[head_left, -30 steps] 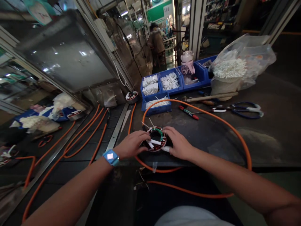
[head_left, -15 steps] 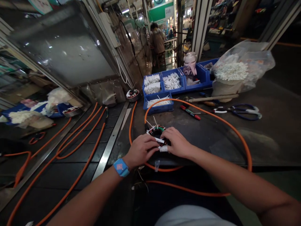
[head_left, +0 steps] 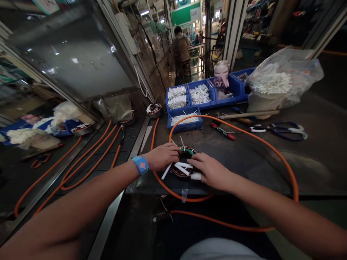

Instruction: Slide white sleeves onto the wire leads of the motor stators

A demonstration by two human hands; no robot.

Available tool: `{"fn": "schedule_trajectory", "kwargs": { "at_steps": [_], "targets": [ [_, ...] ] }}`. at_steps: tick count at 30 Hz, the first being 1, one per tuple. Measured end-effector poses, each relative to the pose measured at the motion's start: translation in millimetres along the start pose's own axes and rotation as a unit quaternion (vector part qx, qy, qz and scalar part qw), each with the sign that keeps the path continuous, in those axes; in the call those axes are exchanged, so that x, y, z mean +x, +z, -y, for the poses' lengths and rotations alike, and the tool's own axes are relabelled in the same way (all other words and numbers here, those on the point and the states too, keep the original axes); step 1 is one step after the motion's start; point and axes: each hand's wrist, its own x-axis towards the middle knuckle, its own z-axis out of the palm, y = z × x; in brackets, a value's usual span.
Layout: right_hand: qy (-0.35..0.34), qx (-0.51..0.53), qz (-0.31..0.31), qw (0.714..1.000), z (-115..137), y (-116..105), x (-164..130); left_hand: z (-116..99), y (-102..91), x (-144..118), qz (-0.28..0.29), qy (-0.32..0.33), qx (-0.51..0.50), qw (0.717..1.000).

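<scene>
A ring-shaped motor stator [head_left: 187, 148] with copper windings and green insulation lies on the bench in front of me. Several white tubes [head_left: 182, 169] rest across its near side, and one sticks out to the left. My left hand [head_left: 164, 157] is closed at the stator's left far edge, its fingertips partly hidden there. On the opposite side, my right hand [head_left: 213, 170] grips the rim with bent fingers; its thumb has a white wrap. Thin white ties stand up from the far rim. An orange cable [head_left: 276, 151] loops around the stator.
Blue bins [head_left: 202, 107] of white tubes stand behind, with a small blue tray [head_left: 187, 126] before them. To the right lie a red-and-green marker [head_left: 222, 131], scissors [head_left: 290, 130] and a bulging plastic bag [head_left: 273, 81]. A conveyor [head_left: 81, 202] with orange cables runs left. A person sits far back.
My left hand has moved up from the near side to the stator's left far edge. My right hand has shifted slightly right and down, and the white tubes now show more plainly.
</scene>
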Motion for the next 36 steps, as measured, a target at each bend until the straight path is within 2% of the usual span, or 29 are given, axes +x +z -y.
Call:
{"fn": "schedule_trajectory", "kwargs": {
  "at_steps": [4,8,11,16,19,23,29,32,36],
  "targets": [
    [-0.076,0.066,0.137,0.985,-31.0,-34.8,17.7,-34.2,20.2,1.8,-0.091,-0.106,-0.096,0.986],
    [-0.127,0.099,0.244,0.956,-46.7,-55.6,32.6,-70.6,37.3,8.9,-0.178,-0.254,-0.182,0.933],
    [-0.127,0.078,0.278,0.949,-46.2,-56.3,42.2,-79.4,40.7,16.0,-0.188,-0.299,-0.207,0.912],
    [-0.111,0.038,0.274,0.955,-39.1,-54.1,47.1,-77.4,37.0,21.1,-0.183,-0.327,-0.224,0.900],
    [-0.106,0.023,0.276,0.955,-37.1,-55.5,44.6,-77.4,32.7,22.8,-0.161,-0.332,-0.215,0.905],
    [-0.107,0.038,0.259,0.959,-39.5,-55.3,38.9,-77.8,24.1,27.9,-0.099,-0.321,-0.182,0.924],
    [-0.119,0.050,0.238,0.963,-45.1,-51.8,34.5,-76.4,6.5,40.5,-0.012,-0.315,-0.157,0.936],
    [-0.122,0.056,0.223,0.965,-45.8,-51.4,32.4,-75.8,-0.4,46.1,0.043,-0.310,-0.159,0.936],
    [-0.119,0.068,0.191,0.972,-47.9,-49.1,29.2,-75.8,-1.7,51.3,0.064,-0.331,-0.163,0.927]
  ]
}}
